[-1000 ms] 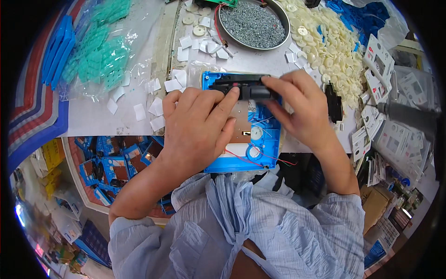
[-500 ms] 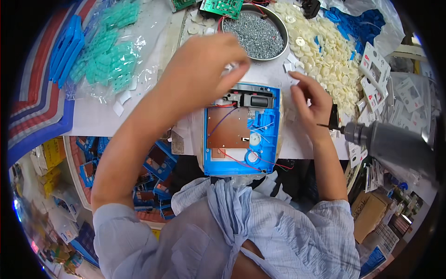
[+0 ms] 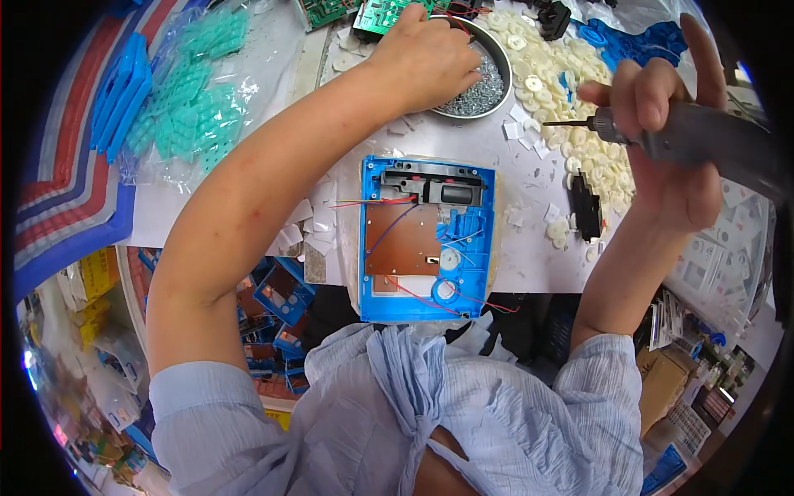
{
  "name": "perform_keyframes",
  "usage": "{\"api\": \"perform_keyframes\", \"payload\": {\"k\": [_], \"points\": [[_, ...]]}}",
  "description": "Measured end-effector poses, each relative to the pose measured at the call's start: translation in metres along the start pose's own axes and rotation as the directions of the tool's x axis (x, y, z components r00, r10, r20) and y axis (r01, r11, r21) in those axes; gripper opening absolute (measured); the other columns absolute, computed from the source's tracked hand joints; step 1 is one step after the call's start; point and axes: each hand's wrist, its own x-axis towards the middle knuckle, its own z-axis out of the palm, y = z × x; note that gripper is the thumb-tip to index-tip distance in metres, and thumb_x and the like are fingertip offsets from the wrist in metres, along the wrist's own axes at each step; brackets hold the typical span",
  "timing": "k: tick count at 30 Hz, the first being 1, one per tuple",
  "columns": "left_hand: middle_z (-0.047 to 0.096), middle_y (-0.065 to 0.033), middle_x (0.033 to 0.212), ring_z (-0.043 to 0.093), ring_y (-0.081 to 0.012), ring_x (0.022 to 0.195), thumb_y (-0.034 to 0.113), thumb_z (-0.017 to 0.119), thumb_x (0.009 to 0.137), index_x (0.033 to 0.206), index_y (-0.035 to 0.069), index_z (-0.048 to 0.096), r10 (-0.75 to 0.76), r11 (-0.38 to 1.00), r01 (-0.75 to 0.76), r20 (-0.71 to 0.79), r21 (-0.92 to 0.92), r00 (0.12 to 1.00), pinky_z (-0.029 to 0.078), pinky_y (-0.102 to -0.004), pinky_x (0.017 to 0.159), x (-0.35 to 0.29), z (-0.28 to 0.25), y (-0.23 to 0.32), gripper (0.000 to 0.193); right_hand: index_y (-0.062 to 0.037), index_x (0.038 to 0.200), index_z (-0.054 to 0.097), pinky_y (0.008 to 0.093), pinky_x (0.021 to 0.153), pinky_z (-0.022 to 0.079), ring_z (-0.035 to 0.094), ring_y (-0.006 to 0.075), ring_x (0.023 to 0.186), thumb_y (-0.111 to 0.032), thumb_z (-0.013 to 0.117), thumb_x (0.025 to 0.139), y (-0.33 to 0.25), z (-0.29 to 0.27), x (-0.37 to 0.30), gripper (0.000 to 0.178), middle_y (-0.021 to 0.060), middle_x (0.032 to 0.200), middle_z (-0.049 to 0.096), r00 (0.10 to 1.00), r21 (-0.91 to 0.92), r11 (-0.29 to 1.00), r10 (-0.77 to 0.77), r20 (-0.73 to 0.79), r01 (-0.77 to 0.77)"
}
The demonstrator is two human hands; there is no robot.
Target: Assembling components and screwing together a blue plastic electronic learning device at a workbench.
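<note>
My left hand (image 3: 430, 62) is over the round metal bowl (image 3: 506, 93) of small silver screws (image 3: 475, 101). Its fingers curl down toward the screws, and whatever they pinch is hidden. My right hand (image 3: 662, 124) wraps around a grey electric screwdriver (image 3: 719, 140), whose thin bit points left above the table. In front of me lies an open blue plastic casing (image 3: 490, 240). Inside it sit a brown circuit board (image 3: 401, 240), a black slotted part (image 3: 455, 194) and thin red, white and purple wires. Neither hand touches the casing.
Cream plastic discs (image 3: 533, 83) are heaped right of the bowl, with a black part (image 3: 585, 207) nearer me. Teal plastic pieces (image 3: 186, 99) and blue frames (image 3: 122, 95) lie at left. Green circuit boards (image 3: 380, 15) rest at the back. Blue casings (image 3: 285, 291) fill a bin below the table edge.
My left hand has moved from above the casing to the screw bowl. The right hand has gone up and right from the table and taken hold of the electric screwdriver.
</note>
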Motion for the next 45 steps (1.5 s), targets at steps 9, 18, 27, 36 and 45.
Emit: {"api": "perform_keyframes", "payload": {"k": [9, 18, 27, 36, 45], "points": [[0.068, -0.0049, 0.082, 0.066, -0.0247, 0.082, 0.029, 0.068, 0.089, 0.084, 0.013, 0.073, 0.039, 0.999, -0.046, -0.217, -0.023, 0.975, 0.046, -0.0484, 0.079, 0.003, -0.005, -0.004, 0.017, -0.0122, 0.159, 0.034, 0.0460, 0.093, 0.046, 0.049, 0.0196, 0.089, -0.035, 0.055, 0.098, 0.010, 0.032, 0.010, 0.068, 0.0039, 0.102, 0.053, 0.995, 0.041, 0.998, -0.044, -0.087, 0.048], [0.070, -0.0012, 0.089, 0.063, -0.0211, 0.085, 0.013, 0.076, 0.083, 0.090, 0.012, 0.072, -0.052, 0.811, 0.035, -0.012, -0.583, 0.999, 0.036, -0.0399, 0.089, -0.073, -0.088, 0.077, 0.008, -0.0160, 0.149, 0.046, 0.0250, 0.059, 0.045, 0.048, 0.0071, 0.064, -0.030, 0.059, 0.099, 0.006, 0.095, 0.001, 0.053, -0.0066, 0.075, 0.053, 0.960, 0.119, 0.979, -0.132, -0.248, 0.165], [0.065, 0.0012, 0.085, 0.061, -0.0195, 0.083, 0.017, 0.082, 0.076, 0.086, 0.014, 0.071, -0.182, 0.795, 0.129, -0.031, -0.593, 0.983, 0.034, -0.0422, 0.087, -0.095, -0.095, 0.091, 0.015, -0.0175, 0.142, 0.044, 0.0279, 0.056, 0.045, 0.048, 0.0098, 0.061, -0.033, 0.062, 0.101, -0.004, 0.124, 0.013, 0.047, -0.0050, 0.073, 0.053, 0.966, 0.154, 0.988, 0.040, -0.256, 0.000], [0.065, 0.0021, 0.107, 0.059, -0.0214, 0.108, 0.027, 0.085, 0.074, 0.100, 0.015, 0.070, -0.214, 0.930, 0.217, 0.044, -0.296, 0.976, 0.025, -0.0557, 0.108, -0.104, -0.082, 0.090, 0.032, -0.0094, 0.130, 0.049, 0.0314, 0.055, 0.043, 0.044, 0.0128, 0.057, -0.021, 0.061, 0.098, 0.046, 0.117, 0.008, 0.036, 0.0001, 0.067, 0.048, 0.858, -0.009, 1.000, -0.027, -0.513, 0.026], [0.065, 0.0024, 0.107, 0.059, -0.0215, 0.109, 0.025, 0.084, 0.074, 0.100, 0.015, 0.070, -0.210, 0.925, 0.212, 0.044, -0.315, 0.977, 0.025, -0.0569, 0.109, -0.106, -0.076, 0.090, 0.031, -0.0021, 0.099, 0.052, 0.0270, 0.064, 0.049, 0.058, 0.0121, 0.070, -0.006, 0.071, 0.087, 0.063, 0.125, 0.004, 0.023, 0.0075, 0.081, 0.062, 0.786, 0.092, 0.993, 0.115, -0.607, -0.074]]}}
